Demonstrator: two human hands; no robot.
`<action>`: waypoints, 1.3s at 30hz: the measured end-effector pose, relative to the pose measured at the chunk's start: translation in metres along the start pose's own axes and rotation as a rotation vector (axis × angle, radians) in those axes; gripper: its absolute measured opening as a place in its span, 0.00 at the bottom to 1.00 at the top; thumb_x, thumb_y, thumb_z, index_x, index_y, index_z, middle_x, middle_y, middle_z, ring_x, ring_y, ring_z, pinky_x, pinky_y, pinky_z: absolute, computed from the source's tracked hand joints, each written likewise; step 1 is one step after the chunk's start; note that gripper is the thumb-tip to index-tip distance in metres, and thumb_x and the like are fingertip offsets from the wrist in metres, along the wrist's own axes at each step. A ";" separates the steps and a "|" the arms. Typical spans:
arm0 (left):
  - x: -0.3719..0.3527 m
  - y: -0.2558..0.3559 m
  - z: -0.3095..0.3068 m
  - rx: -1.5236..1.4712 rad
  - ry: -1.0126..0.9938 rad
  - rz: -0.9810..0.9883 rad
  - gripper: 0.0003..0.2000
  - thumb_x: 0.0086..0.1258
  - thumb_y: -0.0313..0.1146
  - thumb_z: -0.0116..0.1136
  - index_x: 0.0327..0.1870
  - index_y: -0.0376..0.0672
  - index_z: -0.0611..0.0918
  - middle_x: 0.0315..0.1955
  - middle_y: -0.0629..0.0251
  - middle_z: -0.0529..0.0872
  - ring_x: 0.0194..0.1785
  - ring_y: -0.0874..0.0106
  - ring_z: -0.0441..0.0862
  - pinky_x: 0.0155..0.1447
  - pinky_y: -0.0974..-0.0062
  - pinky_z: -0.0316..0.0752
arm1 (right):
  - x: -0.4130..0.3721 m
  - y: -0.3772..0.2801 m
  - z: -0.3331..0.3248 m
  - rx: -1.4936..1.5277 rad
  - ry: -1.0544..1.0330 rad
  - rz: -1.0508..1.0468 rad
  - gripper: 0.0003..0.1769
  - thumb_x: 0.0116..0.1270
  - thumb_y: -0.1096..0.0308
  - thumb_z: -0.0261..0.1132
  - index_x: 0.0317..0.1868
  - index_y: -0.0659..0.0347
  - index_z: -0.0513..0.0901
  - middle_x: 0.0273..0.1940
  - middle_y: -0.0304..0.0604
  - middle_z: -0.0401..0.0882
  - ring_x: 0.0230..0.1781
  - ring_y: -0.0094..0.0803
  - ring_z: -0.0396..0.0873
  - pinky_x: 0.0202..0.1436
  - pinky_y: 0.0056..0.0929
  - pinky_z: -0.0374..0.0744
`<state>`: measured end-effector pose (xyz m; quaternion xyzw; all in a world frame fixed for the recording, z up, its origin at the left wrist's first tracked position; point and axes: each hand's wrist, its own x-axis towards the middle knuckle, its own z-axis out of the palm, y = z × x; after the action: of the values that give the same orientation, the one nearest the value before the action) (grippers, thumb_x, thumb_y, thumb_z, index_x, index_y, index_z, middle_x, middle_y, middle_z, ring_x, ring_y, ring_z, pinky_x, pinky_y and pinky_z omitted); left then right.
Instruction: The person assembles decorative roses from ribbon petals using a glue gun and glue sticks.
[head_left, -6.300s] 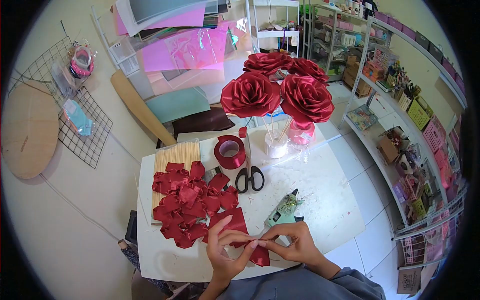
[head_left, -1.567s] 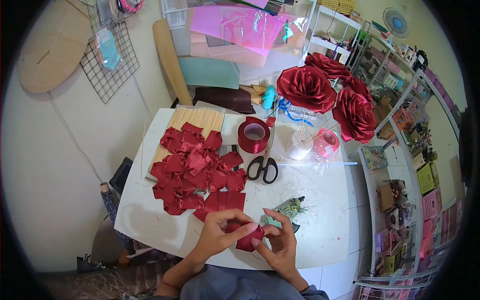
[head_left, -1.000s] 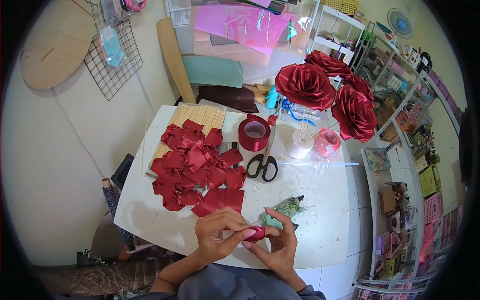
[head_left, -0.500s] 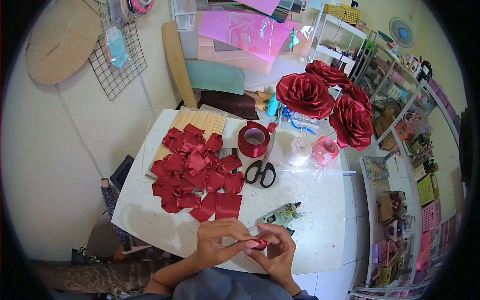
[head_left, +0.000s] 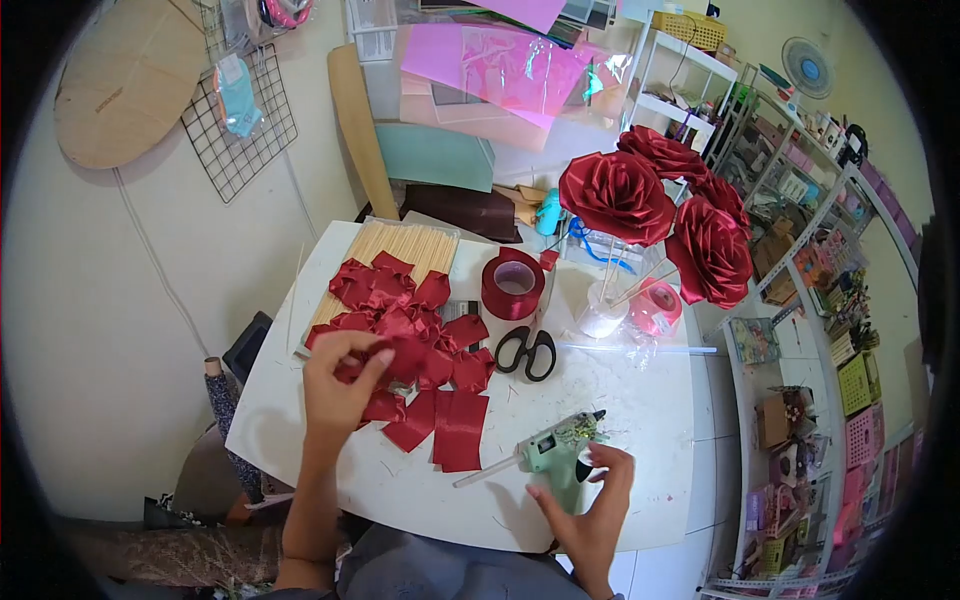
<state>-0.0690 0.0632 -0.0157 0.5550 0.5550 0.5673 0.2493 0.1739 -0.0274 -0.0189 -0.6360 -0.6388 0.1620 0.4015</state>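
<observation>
My left hand (head_left: pixel 343 378) is over the heap of folded red satin petals (head_left: pixel 385 290), thumb and fingers closed on a red petal (head_left: pixel 402 360). Beside the handle of the green glue gun (head_left: pixel 545 453), my right hand (head_left: pixel 590 500) has its thumb and fingers apart, holding nothing. The gun lies on its side with a clear stick at its rear. Flat red ribbon pieces (head_left: pixel 461 430) lie just in front of the heap. Black-handled scissors (head_left: pixel 525 353) rest to the right of the petals, below a red ribbon roll (head_left: pixel 513 284).
Wooden sticks (head_left: pixel 405 243) lie under the petals on the white table (head_left: pixel 640 400). Large red fabric roses (head_left: pixel 617 198) stand on sticks in a white holder (head_left: pixel 602 312), beside a pink roll (head_left: pixel 656 308). Shelves (head_left: pixel 790 270) stand to the right.
The hands have parted from around a small red piece. My left hand has moved up and left to the petals; my right hand has moved right and opened near the glue gun.
</observation>
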 end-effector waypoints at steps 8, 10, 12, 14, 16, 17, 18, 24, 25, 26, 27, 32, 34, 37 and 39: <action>-0.003 0.001 -0.004 0.785 0.284 0.293 0.16 0.46 0.30 0.64 0.38 0.37 0.76 0.37 0.60 0.76 0.46 0.65 0.67 0.48 0.70 0.65 | -0.013 0.012 -0.001 -0.097 -0.123 0.200 0.38 0.34 0.62 0.75 0.43 0.70 0.64 0.33 0.46 0.65 0.28 0.33 0.66 0.30 0.28 0.70; -0.013 0.014 -0.002 0.723 0.329 0.326 0.16 0.47 0.34 0.65 0.35 0.37 0.76 0.34 0.61 0.78 0.44 0.64 0.68 0.49 0.67 0.64 | -0.015 0.025 0.002 -0.086 -0.139 0.185 0.35 0.36 0.65 0.73 0.44 0.70 0.65 0.31 0.45 0.66 0.27 0.33 0.67 0.28 0.26 0.70; -0.028 0.024 0.007 0.293 0.033 -0.079 0.16 0.47 0.39 0.64 0.30 0.37 0.76 0.31 0.62 0.78 0.40 0.64 0.71 0.44 0.64 0.65 | -0.015 0.028 0.002 -0.073 -0.155 0.166 0.33 0.37 0.68 0.71 0.44 0.70 0.66 0.28 0.45 0.68 0.25 0.33 0.68 0.27 0.25 0.71; -0.044 0.024 0.022 0.512 -0.240 -0.133 0.16 0.48 0.43 0.64 0.26 0.38 0.75 0.27 0.64 0.78 0.36 0.66 0.72 0.39 0.65 0.65 | -0.013 0.024 -0.001 0.045 -0.114 0.226 0.30 0.39 0.71 0.68 0.45 0.71 0.67 0.26 0.43 0.71 0.25 0.31 0.71 0.27 0.25 0.72; -0.056 0.019 0.038 0.685 -0.261 -0.026 0.16 0.47 0.43 0.64 0.25 0.39 0.75 0.26 0.65 0.78 0.32 0.67 0.72 0.36 0.68 0.66 | -0.012 0.027 -0.005 0.214 -0.144 0.331 0.31 0.41 0.71 0.68 0.47 0.71 0.66 0.31 0.45 0.72 0.30 0.30 0.72 0.32 0.25 0.73; -0.058 0.016 0.044 0.861 -0.284 0.085 0.16 0.46 0.43 0.64 0.25 0.41 0.75 0.24 0.66 0.78 0.29 0.68 0.72 0.33 0.70 0.67 | -0.012 0.028 -0.007 0.386 -0.171 0.438 0.32 0.42 0.71 0.67 0.49 0.71 0.66 0.36 0.47 0.72 0.35 0.29 0.73 0.38 0.25 0.74; -0.059 0.014 0.048 0.857 -0.279 0.087 0.16 0.46 0.43 0.64 0.25 0.41 0.75 0.24 0.66 0.78 0.29 0.68 0.72 0.33 0.70 0.67 | -0.013 0.031 -0.006 0.384 -0.169 0.432 0.32 0.42 0.71 0.67 0.49 0.71 0.66 0.36 0.47 0.72 0.35 0.29 0.73 0.38 0.25 0.74; -0.061 0.005 0.049 0.837 -0.276 0.108 0.17 0.45 0.44 0.64 0.26 0.42 0.75 0.21 0.67 0.76 0.31 0.68 0.71 0.34 0.71 0.66 | -0.014 0.023 -0.004 1.210 0.089 0.427 0.23 0.47 0.74 0.62 0.45 0.71 0.67 0.24 0.45 0.69 0.20 0.26 0.67 0.22 0.23 0.68; -0.062 0.002 0.047 0.791 -0.305 0.079 0.17 0.45 0.43 0.65 0.28 0.42 0.75 0.22 0.68 0.76 0.31 0.68 0.71 0.34 0.71 0.65 | -0.016 0.023 -0.002 1.233 0.105 0.467 0.18 0.49 0.77 0.59 0.42 0.71 0.67 0.21 0.43 0.67 0.17 0.25 0.63 0.19 0.22 0.64; -0.062 0.000 0.046 0.743 -0.334 0.050 0.17 0.45 0.42 0.65 0.29 0.41 0.74 0.22 0.68 0.76 0.31 0.68 0.70 0.35 0.72 0.65 | -0.016 0.022 -0.002 1.234 0.111 0.467 0.18 0.49 0.77 0.59 0.42 0.71 0.67 0.21 0.43 0.67 0.17 0.25 0.63 0.19 0.22 0.64; -0.061 0.000 0.046 0.741 -0.337 0.053 0.17 0.45 0.42 0.65 0.29 0.41 0.74 0.22 0.68 0.76 0.31 0.68 0.70 0.35 0.72 0.65 | -0.017 0.022 -0.001 1.247 0.115 0.480 0.17 0.49 0.78 0.58 0.41 0.71 0.68 0.21 0.43 0.67 0.17 0.25 0.63 0.18 0.22 0.64; -0.060 0.002 0.044 0.672 -0.213 0.035 0.14 0.47 0.39 0.64 0.30 0.42 0.75 0.28 0.66 0.75 0.35 0.67 0.70 0.36 0.70 0.64 | -0.017 0.024 0.001 1.230 0.048 0.525 0.14 0.51 0.79 0.58 0.40 0.70 0.69 0.20 0.43 0.68 0.16 0.26 0.65 0.18 0.22 0.63; -0.059 0.001 0.044 0.667 -0.237 0.031 0.14 0.47 0.38 0.64 0.30 0.42 0.75 0.28 0.66 0.75 0.35 0.67 0.69 0.37 0.69 0.64 | -0.015 0.018 0.003 1.132 0.079 0.549 0.14 0.49 0.74 0.59 0.37 0.68 0.69 0.17 0.42 0.65 0.13 0.24 0.62 0.13 0.20 0.60; -0.059 -0.003 0.045 0.657 -0.216 0.086 0.13 0.47 0.36 0.64 0.30 0.41 0.76 0.28 0.65 0.75 0.35 0.66 0.70 0.38 0.69 0.65 | -0.014 0.016 0.003 1.086 0.045 0.553 0.13 0.49 0.74 0.60 0.36 0.69 0.69 0.16 0.42 0.65 0.13 0.24 0.62 0.14 0.20 0.60; -0.058 -0.006 0.045 0.651 -0.163 0.144 0.12 0.47 0.35 0.63 0.30 0.40 0.76 0.28 0.64 0.76 0.33 0.66 0.71 0.37 0.69 0.66 | -0.017 0.017 0.004 1.063 0.047 0.544 0.14 0.50 0.73 0.60 0.37 0.69 0.69 0.16 0.42 0.65 0.13 0.24 0.63 0.14 0.20 0.60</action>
<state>-0.0150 0.0282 -0.0521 0.6867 0.6445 0.3303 0.0623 0.1802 -0.0394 -0.0391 -0.4920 -0.2753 0.5422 0.6230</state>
